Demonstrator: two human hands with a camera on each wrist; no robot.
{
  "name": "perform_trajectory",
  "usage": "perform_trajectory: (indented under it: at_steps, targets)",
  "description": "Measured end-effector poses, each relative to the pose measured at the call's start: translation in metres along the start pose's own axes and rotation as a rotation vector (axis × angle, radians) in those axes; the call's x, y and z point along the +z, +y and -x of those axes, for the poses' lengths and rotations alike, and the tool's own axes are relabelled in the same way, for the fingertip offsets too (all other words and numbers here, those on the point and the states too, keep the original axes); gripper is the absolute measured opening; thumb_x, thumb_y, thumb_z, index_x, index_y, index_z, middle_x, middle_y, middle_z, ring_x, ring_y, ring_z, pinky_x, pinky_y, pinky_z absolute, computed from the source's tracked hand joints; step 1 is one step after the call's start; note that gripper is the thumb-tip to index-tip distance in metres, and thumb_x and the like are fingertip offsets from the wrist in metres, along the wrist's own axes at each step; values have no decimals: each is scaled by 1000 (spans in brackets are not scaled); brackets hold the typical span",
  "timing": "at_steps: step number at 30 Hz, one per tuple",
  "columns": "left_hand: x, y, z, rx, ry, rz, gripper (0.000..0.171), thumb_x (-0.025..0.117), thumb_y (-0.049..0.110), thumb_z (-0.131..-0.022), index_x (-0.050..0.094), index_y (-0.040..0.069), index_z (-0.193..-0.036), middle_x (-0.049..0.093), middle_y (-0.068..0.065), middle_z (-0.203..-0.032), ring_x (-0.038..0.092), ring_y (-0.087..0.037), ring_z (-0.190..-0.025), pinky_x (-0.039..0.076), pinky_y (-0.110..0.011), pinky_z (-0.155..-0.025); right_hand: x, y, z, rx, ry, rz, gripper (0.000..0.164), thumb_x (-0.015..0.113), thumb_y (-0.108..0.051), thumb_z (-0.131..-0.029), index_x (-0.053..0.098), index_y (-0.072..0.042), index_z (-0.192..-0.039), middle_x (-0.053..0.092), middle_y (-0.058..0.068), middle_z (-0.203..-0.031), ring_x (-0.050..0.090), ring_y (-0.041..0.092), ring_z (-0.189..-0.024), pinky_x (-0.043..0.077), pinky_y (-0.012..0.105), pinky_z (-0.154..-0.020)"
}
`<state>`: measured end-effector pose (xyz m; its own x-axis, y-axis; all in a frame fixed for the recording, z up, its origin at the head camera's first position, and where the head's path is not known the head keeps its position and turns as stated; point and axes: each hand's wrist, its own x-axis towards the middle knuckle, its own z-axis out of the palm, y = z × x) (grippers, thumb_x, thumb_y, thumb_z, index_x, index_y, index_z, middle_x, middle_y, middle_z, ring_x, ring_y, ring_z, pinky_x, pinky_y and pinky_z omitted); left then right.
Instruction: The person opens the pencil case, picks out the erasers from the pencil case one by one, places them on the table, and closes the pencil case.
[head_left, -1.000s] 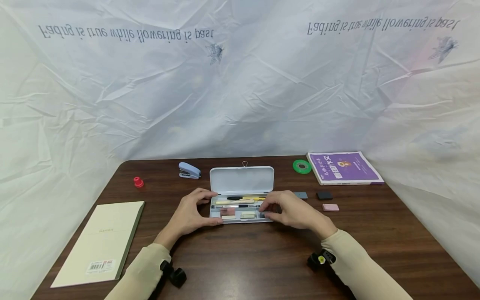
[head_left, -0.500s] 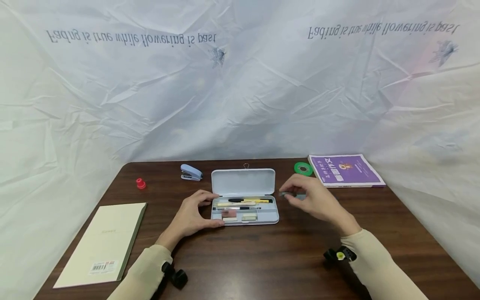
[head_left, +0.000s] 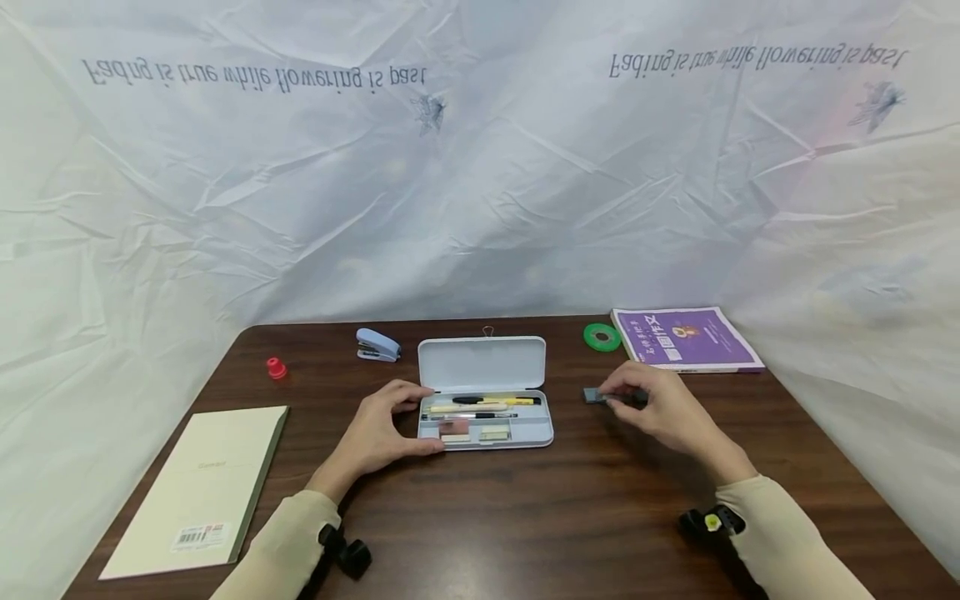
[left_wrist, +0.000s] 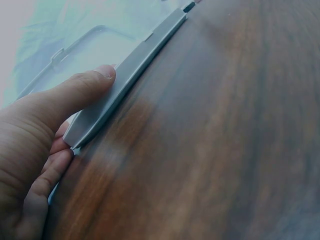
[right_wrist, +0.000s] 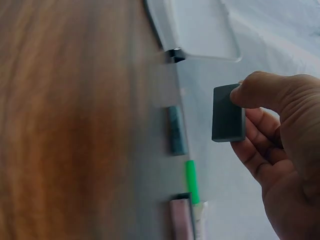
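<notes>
A pale blue-white pencil case (head_left: 534, 432) lies with its lid up at the middle of the table. My left hand (head_left: 378, 429) grips its left end; in the left wrist view the thumb presses the front wall and the fingers lie behind. Pens (head_left: 468, 408) fill the case's long section. Pink and whitish erasers (head_left: 495, 432) sit in its front compartments, and the right-hand one is bare. My right hand (head_left: 667, 408), to the right of the case, pinches a dark grey eraser (right_wrist: 227, 114) between thumb and fingers. A blue-grey eraser (right_wrist: 176, 130) rests on the table by my fingertips.
A pink eraser (right_wrist: 181, 220) lies near a dark one, both hidden behind my right hand from above. Green tape (head_left: 602, 337) and a purple book (head_left: 688, 337) are at back right. A stapler (head_left: 377, 344), red cap (head_left: 277, 367) and cream notebook (head_left: 198, 483) are leftward.
My right hand has lifted the dark grey eraser out of the case's right compartment and carried it rightward over the loose erasers. The left hand has stayed on the case.
</notes>
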<state>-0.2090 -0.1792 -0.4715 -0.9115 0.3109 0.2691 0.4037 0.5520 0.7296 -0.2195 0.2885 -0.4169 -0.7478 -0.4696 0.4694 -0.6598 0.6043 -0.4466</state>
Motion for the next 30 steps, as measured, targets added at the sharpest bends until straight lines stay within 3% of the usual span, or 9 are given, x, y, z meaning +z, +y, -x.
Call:
perform_trajectory:
  at_steps: [6, 17, 26, 30]
  targets:
    - [1, -1, 0, 4, -2, 2, 78, 105, 50, -76, 76, 20, -142, 69, 4, -138, 70, -20, -130, 61, -43, -113, 12, 9, 5, 29, -55, 15, 30, 88, 7, -90, 83, -19, -104, 74, -9, -103, 67, 9, -87, 64, 33, -74]
    - [-2, 2, 1, -5, -1, 7, 81, 105, 50, -75, 75, 18, -143, 68, 2, -140, 71, -22, -129, 61, -44, -112, 15, 4, 4, 103, -244, -32, 28, 90, 2, -91, 84, -24, -100, 71, -10, -103, 67, 11, -92, 61, 27, -77]
    - [-1, -1, 0, -2, 1, -2, 80, 105, 51, -75, 76, 19, -142, 69, 3, -137, 70, -20, -129, 61, -43, -113, 12, 4, 4, 123, -264, -27, 25, 89, -2, -93, 85, -24, -103, 72, -11, -105, 68, 12, -94, 61, 28, -79]
    - [-1, -1, 0, -2, 3, -2, 80, 106, 51, -74, 76, 20, -141, 69, 5, -137, 70, -20, -130, 61, -43, -113, 7, 5, 3, 122, -200, -46, 25, 91, -1, -92, 85, -21, -107, 74, -9, -105, 69, 10, -92, 63, 30, -79]
